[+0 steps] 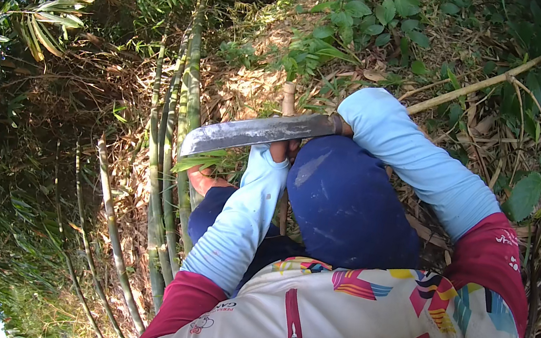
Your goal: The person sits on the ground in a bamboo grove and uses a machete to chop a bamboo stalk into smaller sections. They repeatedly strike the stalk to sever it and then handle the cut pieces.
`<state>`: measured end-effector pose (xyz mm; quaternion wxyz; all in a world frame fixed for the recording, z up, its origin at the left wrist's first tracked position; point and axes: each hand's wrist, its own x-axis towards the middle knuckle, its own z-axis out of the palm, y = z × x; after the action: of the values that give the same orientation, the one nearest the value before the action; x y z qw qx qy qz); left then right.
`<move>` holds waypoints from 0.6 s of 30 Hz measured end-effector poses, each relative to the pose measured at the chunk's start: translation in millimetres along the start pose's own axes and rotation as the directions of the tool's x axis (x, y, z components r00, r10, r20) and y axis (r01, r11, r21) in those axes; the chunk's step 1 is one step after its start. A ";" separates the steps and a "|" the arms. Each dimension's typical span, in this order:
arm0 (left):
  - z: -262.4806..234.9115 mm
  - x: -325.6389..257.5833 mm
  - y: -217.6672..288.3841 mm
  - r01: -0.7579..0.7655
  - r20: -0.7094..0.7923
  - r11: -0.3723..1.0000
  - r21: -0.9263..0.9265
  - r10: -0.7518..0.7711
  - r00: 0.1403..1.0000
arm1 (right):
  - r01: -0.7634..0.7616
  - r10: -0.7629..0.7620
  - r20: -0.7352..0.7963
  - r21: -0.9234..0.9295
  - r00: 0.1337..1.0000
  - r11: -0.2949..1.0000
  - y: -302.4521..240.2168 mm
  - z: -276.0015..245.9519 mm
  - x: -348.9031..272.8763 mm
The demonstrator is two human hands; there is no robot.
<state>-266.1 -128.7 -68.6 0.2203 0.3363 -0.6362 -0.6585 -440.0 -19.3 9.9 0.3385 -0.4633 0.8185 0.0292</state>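
A machete (255, 132) with a broad, worn grey blade lies crosswise in front of my knees, its tip to the left. Its handle end is in my right hand (346, 128), which is mostly covered by the light blue sleeve. Behind the blade, my left hand (278, 151) is closed around a thin bamboo stick (288, 100). That stick stands roughly upright; one part shows above the blade, and a lower part comes out between my legs. The blade hides some of my left fingers. Whether the edge touches the stick, I cannot tell.
Several green bamboo stems (188, 87) rise close by on the left, with paler stems (111, 215) beyond them. A long dry branch (478, 87) slants across the right. Leafy plants (373, 20) grow ahead over dry leaf litter. My knee (342, 204) is just below the machete.
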 end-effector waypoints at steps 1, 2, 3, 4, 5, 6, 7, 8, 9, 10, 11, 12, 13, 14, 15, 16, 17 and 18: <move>1.7 -0.4 -2.0 -0.012 0.004 1.000 0.015 0.012 1.000 | 0.028 -0.028 -0.022 0.015 0.999 0.999 2.6 1.4 0.5; 3.7 -0.6 -4.3 -0.028 0.012 0.999 0.031 0.027 1.000 | 0.057 -0.056 -0.044 0.029 0.997 0.998 6.1 4.1 1.6; 4.6 0.2 -6.2 -0.041 0.021 0.998 0.042 0.040 0.999 | 0.083 -0.080 -0.069 0.043 0.994 0.996 7.9 6.1 2.3; 6.0 1.2 -8.8 -0.058 0.034 0.997 0.058 0.056 0.998 | 0.073 -0.072 -0.038 0.039 0.997 0.997 9.0 6.2 5.3; 7.0 2.7 -10.9 -0.074 0.051 0.994 0.074 0.070 0.996 | 0.062 -0.062 -0.008 0.036 0.998 0.997 10.6 5.4 10.2; 7.7 3.9 -13.0 -0.096 0.065 0.991 0.095 0.090 0.994 | 0.053 -0.054 0.023 0.033 0.998 0.998 11.7 6.0 14.3; 8.5 4.8 -14.2 -0.120 0.085 0.986 0.118 0.110 0.990 | 0.070 -0.070 -0.019 0.012 0.997 0.997 13.9 9.8 17.0; 9.4 6.0 -17.1 -0.156 0.105 0.977 0.148 0.142 0.984 | 0.086 -0.086 -0.061 -0.008 0.994 0.996 17.7 14.4 19.4; 8.1 5.6 -19.3 -0.176 0.119 0.969 0.173 0.157 0.980 | 0.104 -0.107 -0.099 -0.031 0.989 0.994 15.4 13.1 16.0; 6.3 4.7 -20.4 -0.199 0.132 0.959 0.202 0.174 0.976 | 0.093 -0.094 -0.080 -0.018 0.992 0.995 12.6 10.2 12.9; 3.7 3.5 -20.7 -0.219 0.144 0.947 0.235 0.189 0.971 | 0.083 -0.083 -0.061 -0.005 0.995 0.997 8.8 6.2 9.2; 1.6 2.6 -20.3 -0.242 0.160 0.933 0.268 0.204 0.966 | 0.068 -0.068 -0.042 0.008 0.997 0.998 6.2 2.2 5.4; -0.9 1.6 -19.0 -0.264 0.174 0.916 0.304 0.219 0.960 | 0.066 -0.066 -0.042 0.005 0.997 0.998 8.7 5.6 7.5; -2.9 0.0 -18.1 -0.282 0.186 0.899 0.336 0.230 0.955 | 0.065 -0.065 -0.042 0.002 0.997 0.998 13.8 12.8 11.4; -5.5 -2.8 -15.5 -0.301 0.202 0.876 0.377 0.239 0.950 | 0.064 -0.064 -0.042 -0.004 0.997 0.998 17.7 16.0 12.3; -8.4 -3.3 -13.9 -0.320 0.219 0.852 0.415 0.247 0.944 | 0.066 -0.066 -0.080 -0.001 0.995 0.998 22.3 17.9 12.1; -9.8 -3.0 -12.1 -0.336 0.236 0.829 0.446 0.253 0.938 | 0.069 -0.068 -0.117 0.002 0.991 0.998 25.9 19.3 11.0; -11.4 -1.1 -10.4 -0.347 0.249 0.816 0.462 0.257 0.934 | 0.072 -0.070 -0.156 0.007 0.985 0.997 26.9 20.4 10.5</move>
<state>-255.7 -134.8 -78.3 0.1712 0.2169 -0.8465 -0.4551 -453.7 -4.4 -19.0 0.2773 -0.4911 0.8255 -0.0244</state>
